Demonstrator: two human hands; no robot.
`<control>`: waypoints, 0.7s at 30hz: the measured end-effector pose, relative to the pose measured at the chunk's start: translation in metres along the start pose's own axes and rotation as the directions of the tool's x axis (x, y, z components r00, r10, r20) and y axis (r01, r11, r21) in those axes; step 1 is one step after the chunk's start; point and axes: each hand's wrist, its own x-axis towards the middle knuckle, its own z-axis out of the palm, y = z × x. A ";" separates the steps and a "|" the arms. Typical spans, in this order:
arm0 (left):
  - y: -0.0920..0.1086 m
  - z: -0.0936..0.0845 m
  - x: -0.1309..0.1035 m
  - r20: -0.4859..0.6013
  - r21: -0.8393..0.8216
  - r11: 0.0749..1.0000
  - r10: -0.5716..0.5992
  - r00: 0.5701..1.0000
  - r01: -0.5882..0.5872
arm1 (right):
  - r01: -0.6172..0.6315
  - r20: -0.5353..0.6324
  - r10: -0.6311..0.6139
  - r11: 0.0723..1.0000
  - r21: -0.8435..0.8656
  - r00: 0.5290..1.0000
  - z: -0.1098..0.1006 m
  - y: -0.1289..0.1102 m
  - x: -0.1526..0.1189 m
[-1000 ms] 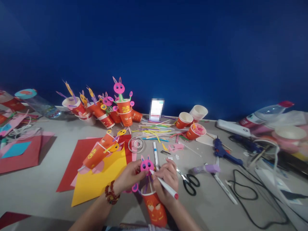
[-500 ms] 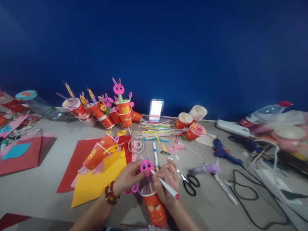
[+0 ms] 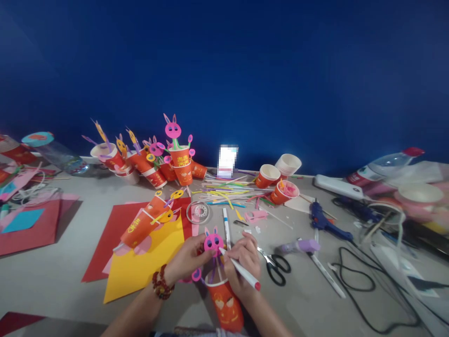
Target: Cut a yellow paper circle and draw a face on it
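A pink paper rabbit head [image 3: 213, 242] with two ears and dark eyes is pinched in my left hand [image 3: 191, 255], at its lower left edge. It sits on purple stems rising from a red-orange paper cup [image 3: 224, 304], which lies tilted toward me. My right hand [image 3: 242, 262] grips a white marker [image 3: 247, 275] with a red end. The marker's tip is at the lower right of the rabbit's face; whether it touches cannot be told. A round pink paper piece [image 3: 196, 274] on a purple stem sticks out beside the cup's rim, below my left hand.
Yellow paper [image 3: 147, 267] and a tipped cup [image 3: 145, 222] lie left. Black-handled scissors [image 3: 277, 267], a purple glue stick [image 3: 301, 245] and a blue glue gun [image 3: 326, 222] with its cord lie right. Behind are coloured sticks [image 3: 228, 192], a tape roll [image 3: 199, 212] and decorated cups [image 3: 181, 164].
Almost nothing differs. Both hands, the rabbit head and the marker keep their places; the view has shifted very slightly.
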 end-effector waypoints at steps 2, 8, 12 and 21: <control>0.000 0.000 0.000 0.000 -0.002 1.000 0.000 1.000 0.000 | 0.000 0.000 0.000 1.000 -0.007 1.000 0.000 0.000 0.000; -0.001 0.000 0.001 0.007 -0.025 1.000 0.007 1.000 -0.007 | 0.000 -0.037 0.001 1.000 0.029 0.999 -0.006 -0.005 0.001; 0.001 -0.001 0.001 0.027 -0.044 0.999 0.018 0.999 -0.017 | 0.012 -0.036 -0.010 0.999 0.051 0.999 -0.009 -0.009 0.002; 0.001 -0.002 0.000 0.115 -0.191 0.981 0.058 0.992 -0.036 | 0.015 0.101 -0.020 0.999 0.046 0.995 -0.004 -0.014 0.003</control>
